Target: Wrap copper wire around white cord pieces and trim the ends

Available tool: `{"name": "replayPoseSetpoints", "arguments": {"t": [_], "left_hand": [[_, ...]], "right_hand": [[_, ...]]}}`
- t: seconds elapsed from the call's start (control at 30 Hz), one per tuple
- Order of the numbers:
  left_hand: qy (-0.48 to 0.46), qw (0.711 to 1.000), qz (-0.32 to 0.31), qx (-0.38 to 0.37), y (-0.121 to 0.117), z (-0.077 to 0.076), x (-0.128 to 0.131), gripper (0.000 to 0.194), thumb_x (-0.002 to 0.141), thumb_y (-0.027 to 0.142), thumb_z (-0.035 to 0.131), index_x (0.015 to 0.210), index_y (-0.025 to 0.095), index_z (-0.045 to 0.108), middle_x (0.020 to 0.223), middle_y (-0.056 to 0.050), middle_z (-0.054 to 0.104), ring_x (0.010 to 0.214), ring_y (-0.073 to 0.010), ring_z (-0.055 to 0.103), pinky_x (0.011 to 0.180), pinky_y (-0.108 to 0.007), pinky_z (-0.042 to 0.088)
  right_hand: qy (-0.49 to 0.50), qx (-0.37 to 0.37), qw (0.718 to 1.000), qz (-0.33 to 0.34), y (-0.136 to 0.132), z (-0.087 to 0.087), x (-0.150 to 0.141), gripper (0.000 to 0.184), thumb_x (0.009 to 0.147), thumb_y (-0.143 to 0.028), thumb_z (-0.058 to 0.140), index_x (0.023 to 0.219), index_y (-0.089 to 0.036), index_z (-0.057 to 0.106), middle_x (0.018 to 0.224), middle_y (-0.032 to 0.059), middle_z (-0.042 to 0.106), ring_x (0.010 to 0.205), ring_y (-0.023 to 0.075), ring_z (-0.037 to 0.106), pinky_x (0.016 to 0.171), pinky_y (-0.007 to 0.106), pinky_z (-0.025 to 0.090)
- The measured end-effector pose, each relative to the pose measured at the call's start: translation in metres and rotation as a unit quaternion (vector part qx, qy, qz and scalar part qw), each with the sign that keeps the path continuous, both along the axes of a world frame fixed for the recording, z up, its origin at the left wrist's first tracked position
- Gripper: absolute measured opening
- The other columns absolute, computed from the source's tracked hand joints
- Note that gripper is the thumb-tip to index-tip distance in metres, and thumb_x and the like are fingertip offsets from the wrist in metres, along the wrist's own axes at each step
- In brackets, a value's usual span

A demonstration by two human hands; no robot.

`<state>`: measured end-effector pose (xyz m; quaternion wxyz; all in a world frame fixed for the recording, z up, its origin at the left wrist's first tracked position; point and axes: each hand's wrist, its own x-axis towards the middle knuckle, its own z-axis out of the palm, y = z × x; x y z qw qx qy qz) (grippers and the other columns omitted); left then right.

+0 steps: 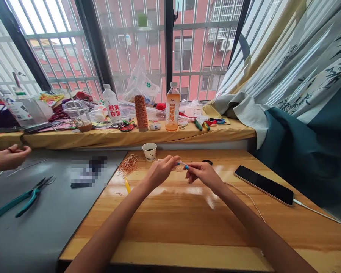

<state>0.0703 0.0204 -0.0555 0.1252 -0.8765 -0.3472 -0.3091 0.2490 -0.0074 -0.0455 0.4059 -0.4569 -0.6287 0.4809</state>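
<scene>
Both my hands are raised over the wooden table [170, 227], fingertips close together. A thin whitish strip [182, 163] spans the small gap between them; its exact kind is too small to make out. My left hand [164, 169] is closed in a pinch at the strip's left end. At the other end, my right hand [202, 173] pinches it between thumb and forefinger. Left of my hands lies a heap of copper-coloured thread pieces [129, 163], beside a paper cup [149, 151] of dark liquid. A yellow tool or tube [127, 185] is near my left forearm.
A phone [263, 184] with a white cable lies right. On the grey table, left, are teal-handled pliers [31, 199] and another person's hand [11, 157]. The sill holds a copper thread spool [141, 113], an orange drink bottle [172, 108], a clear bottle [112, 106] and small pliers [198, 125].
</scene>
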Motion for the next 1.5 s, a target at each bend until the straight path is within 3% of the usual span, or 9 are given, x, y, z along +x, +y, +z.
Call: {"name": "replayPoseSetpoints", "arguments": {"t": [0.2, 0.4, 0.6, 0.77, 0.87, 0.97, 1.1, 1.33, 1.5], "left_hand": [[0.057, 0.992, 0.104, 0.052, -0.006, 0.005, -0.001, 0.026, 0.087, 0.024, 0.03, 0.095, 0.021, 0.054, 0.096, -0.003, 0.059, 0.064, -0.0089, 0.058, 0.045, -0.018, 0.032], [0.097, 0.978, 0.182, 0.022, -0.016, 0.006, 0.009, 0.028, 0.087, 0.026, 0.029, 0.087, 0.018, 0.056, 0.109, -0.007, 0.054, 0.061, -0.0103, 0.059, 0.042, -0.019, 0.03], [0.101, 0.988, 0.112, -0.014, -0.01, -0.001, 0.008, 0.021, 0.085, 0.021, 0.035, 0.088, 0.018, 0.055, 0.084, -0.005, 0.06, 0.06, -0.0112, 0.058, 0.044, -0.018, 0.027], [-0.059, 0.985, 0.104, -0.124, -0.009, -0.004, 0.016, 0.023, 0.083, 0.026, 0.038, 0.075, 0.017, 0.058, 0.063, -0.004, 0.061, 0.055, -0.0124, 0.055, 0.047, -0.02, 0.028], [-0.207, 0.944, 0.084, -0.243, -0.011, -0.003, 0.025, 0.021, 0.079, 0.023, 0.041, 0.067, 0.015, 0.056, 0.051, -0.001, 0.058, 0.048, -0.0093, 0.05, 0.048, -0.018, 0.03], [-0.291, 0.887, 0.044, -0.357, -0.009, -0.003, 0.028, 0.016, 0.074, 0.021, 0.043, 0.067, 0.014, 0.054, 0.049, 0.0, 0.059, 0.043, -0.0074, 0.044, 0.045, -0.017, 0.03], [-0.317, 0.805, -0.024, -0.501, -0.002, -0.001, 0.021, 0.027, 0.073, 0.022, 0.041, 0.096, 0.014, 0.052, 0.059, 0.001, 0.062, 0.031, -0.0044, 0.029, 0.035, -0.018, 0.022], [-0.33, 0.824, -0.038, -0.459, 0.005, 0.001, 0.015, 0.028, 0.07, 0.038, 0.05, 0.063, 0.012, 0.06, 0.047, 0.003, 0.049, 0.038, -0.0035, 0.03, 0.038, -0.018, 0.018], [-0.401, 0.709, -0.082, -0.574, 0.003, 0.003, 0.013, 0.026, 0.062, 0.037, 0.06, 0.065, 0.011, 0.057, 0.055, 0.001, 0.053, 0.033, -0.0002, 0.022, 0.037, -0.02, 0.009]], "right_hand": [[-0.132, 0.198, 0.968, -0.074, 0.001, -0.014, -0.001, 0.022, 0.079, -0.026, 0.043, 0.072, -0.017, 0.062, 0.06, -0.0009, 0.057, 0.052, 0.011, 0.058, 0.054, 0.022, 0.044], [-0.325, 0.356, 0.871, -0.095, -0.002, -0.02, -0.004, 0.027, 0.083, -0.022, 0.037, 0.07, -0.017, 0.061, 0.061, 0.0022, 0.058, 0.058, 0.0131, 0.054, 0.057, 0.023, 0.037], [-0.4, 0.367, 0.835, -0.093, -0.004, -0.022, -0.006, 0.029, 0.085, -0.02, 0.034, 0.075, -0.017, 0.061, 0.066, 0.0047, 0.06, 0.063, 0.0143, 0.054, 0.059, 0.023, 0.036], [-0.475, 0.39, 0.784, -0.092, -0.006, -0.021, -0.006, 0.031, 0.085, -0.02, 0.031, 0.08, -0.015, 0.061, 0.07, 0.0083, 0.06, 0.062, 0.0147, 0.054, 0.053, 0.023, 0.033], [-0.514, 0.404, 0.752, -0.082, -0.007, -0.023, -0.009, 0.031, 0.085, -0.015, 0.03, 0.082, -0.013, 0.061, 0.071, 0.0089, 0.06, 0.061, 0.0142, 0.053, 0.052, 0.023, 0.032], [-0.488, 0.401, 0.77, -0.089, -0.007, -0.029, -0.01, 0.03, 0.084, -0.012, 0.03, 0.082, -0.013, 0.06, 0.07, 0.0076, 0.059, 0.062, 0.014, 0.053, 0.054, 0.022, 0.033], [-0.388, 0.357, 0.843, -0.111, -0.003, -0.03, -0.009, 0.03, 0.085, -0.018, 0.032, 0.073, -0.016, 0.059, 0.064, 0.0036, 0.057, 0.059, 0.0131, 0.052, 0.057, 0.022, 0.036], [-0.213, 0.246, 0.94, -0.1, -0.001, -0.018, -0.005, 0.026, 0.081, -0.028, 0.042, 0.076, -0.019, 0.065, 0.059, 0.0007, 0.059, 0.052, 0.0119, 0.053, 0.053, 0.022, 0.039], [-0.204, 0.246, 0.941, -0.108, -0.002, -0.017, -0.004, 0.024, 0.08, -0.026, 0.043, 0.078, -0.02, 0.067, 0.058, 0.0007, 0.059, 0.054, 0.0131, 0.054, 0.055, 0.023, 0.039]]}}
